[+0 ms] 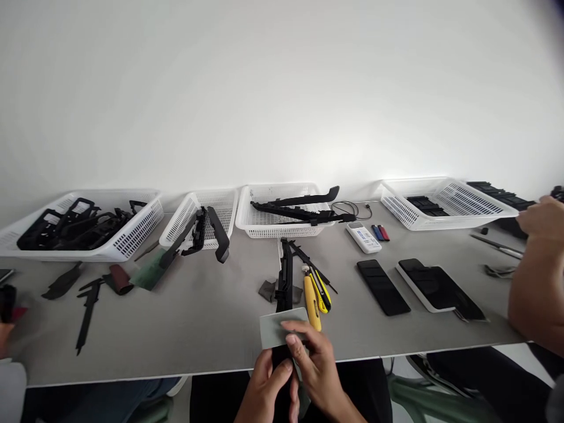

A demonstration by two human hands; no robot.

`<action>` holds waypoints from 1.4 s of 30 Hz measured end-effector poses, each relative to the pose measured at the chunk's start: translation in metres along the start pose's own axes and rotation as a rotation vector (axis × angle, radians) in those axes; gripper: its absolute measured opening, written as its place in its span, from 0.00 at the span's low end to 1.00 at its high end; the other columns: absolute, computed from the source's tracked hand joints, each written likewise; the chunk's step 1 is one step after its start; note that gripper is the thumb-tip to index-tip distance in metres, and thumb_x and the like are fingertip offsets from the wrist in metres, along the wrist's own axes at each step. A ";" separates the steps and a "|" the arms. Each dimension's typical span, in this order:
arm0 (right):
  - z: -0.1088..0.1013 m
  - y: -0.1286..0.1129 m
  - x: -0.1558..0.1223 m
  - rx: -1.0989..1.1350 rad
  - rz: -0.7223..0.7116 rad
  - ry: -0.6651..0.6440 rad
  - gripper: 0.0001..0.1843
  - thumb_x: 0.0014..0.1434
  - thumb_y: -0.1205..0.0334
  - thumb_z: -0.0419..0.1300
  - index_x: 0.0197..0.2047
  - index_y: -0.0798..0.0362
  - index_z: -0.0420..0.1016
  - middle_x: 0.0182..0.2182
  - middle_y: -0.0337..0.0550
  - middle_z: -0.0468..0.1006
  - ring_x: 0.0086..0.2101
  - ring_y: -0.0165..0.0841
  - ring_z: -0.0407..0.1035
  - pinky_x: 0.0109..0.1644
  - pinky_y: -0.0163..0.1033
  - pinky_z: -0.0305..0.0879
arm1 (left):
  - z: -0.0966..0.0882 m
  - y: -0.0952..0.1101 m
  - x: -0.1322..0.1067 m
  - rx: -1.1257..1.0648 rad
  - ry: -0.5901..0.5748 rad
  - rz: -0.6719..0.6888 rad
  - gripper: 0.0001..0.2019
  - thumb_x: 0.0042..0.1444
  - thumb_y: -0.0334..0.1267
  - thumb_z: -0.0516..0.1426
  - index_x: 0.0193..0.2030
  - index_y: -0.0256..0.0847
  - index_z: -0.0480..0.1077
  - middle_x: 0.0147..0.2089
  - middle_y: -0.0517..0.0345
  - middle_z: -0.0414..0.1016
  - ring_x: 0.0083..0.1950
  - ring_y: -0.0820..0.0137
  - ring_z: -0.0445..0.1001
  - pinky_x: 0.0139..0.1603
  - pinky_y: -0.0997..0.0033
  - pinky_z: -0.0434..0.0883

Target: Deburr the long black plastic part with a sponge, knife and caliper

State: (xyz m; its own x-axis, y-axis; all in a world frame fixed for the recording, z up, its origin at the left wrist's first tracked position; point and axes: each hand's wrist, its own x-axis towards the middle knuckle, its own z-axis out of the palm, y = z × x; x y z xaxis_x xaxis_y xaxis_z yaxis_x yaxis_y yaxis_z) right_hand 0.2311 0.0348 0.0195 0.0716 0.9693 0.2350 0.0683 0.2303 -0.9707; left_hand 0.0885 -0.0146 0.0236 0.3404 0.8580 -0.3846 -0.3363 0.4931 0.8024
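At the table's front edge, my left hand (265, 389) is closed around a black plastic part (281, 353), most of which is hidden by my fingers. My right hand (318, 365) grips a stiff-looking grey-green sheet (272, 330), which lies over the part's upper end. Just beyond the sheet, a long black plastic piece (285, 276) rests on the table on a dark scrap. To its right lie a yellow-handled tool (312, 301), a yellow utility knife (321, 291) and a thin black caliper-like tool (308, 259).
White baskets with black parts line the wall: a left basket (123, 235), a small basket (229, 211), a middle basket (282, 232) and a right basket (400, 214). Phones (382, 286) and calipers (89, 308) lie on the table. A co-worker's arm (535, 276) reaches in at right.
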 end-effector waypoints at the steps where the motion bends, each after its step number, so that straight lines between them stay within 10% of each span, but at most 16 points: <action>1: 0.001 0.000 -0.001 -0.005 -0.003 0.000 0.15 0.69 0.48 0.64 0.45 0.48 0.88 0.38 0.47 0.88 0.36 0.39 0.82 0.40 0.39 0.78 | -0.001 -0.001 0.000 -0.003 0.001 0.006 0.24 0.65 0.59 0.61 0.54 0.40 0.69 0.27 0.65 0.71 0.18 0.76 0.67 0.23 0.74 0.68; 28: -0.009 0.006 -0.002 -0.100 -0.084 -0.068 0.16 0.70 0.53 0.63 0.55 0.46 0.87 0.42 0.48 0.90 0.33 0.40 0.84 0.36 0.40 0.81 | -0.008 0.005 0.000 0.040 0.012 0.050 0.39 0.62 0.51 0.63 0.77 0.44 0.58 0.29 0.62 0.73 0.29 0.68 0.71 0.34 0.69 0.69; 38: -0.049 0.013 0.007 0.268 0.267 0.043 0.24 0.69 0.43 0.62 0.57 0.53 0.75 0.32 0.47 0.87 0.22 0.35 0.75 0.28 0.38 0.71 | -0.013 0.032 0.004 0.148 0.098 0.177 0.30 0.62 0.54 0.66 0.64 0.45 0.65 0.36 0.60 0.74 0.33 0.71 0.67 0.37 0.72 0.68; 42: -0.066 0.004 0.003 0.470 0.428 -0.275 0.26 0.70 0.36 0.59 0.48 0.53 0.77 0.11 0.32 0.69 0.10 0.27 0.54 0.17 0.32 0.47 | -0.014 0.049 0.008 0.275 0.193 0.210 0.21 0.63 0.55 0.65 0.53 0.40 0.75 0.36 0.55 0.77 0.38 0.66 0.73 0.43 0.69 0.70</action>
State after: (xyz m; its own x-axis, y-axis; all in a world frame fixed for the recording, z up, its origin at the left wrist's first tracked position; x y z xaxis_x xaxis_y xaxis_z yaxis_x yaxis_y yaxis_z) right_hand 0.2970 0.0330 0.0192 -0.2634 0.9552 -0.1346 -0.3529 -0.2253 -0.9081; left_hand 0.0626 0.0184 0.0530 0.1087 0.9603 -0.2570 -0.1243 0.2696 0.9549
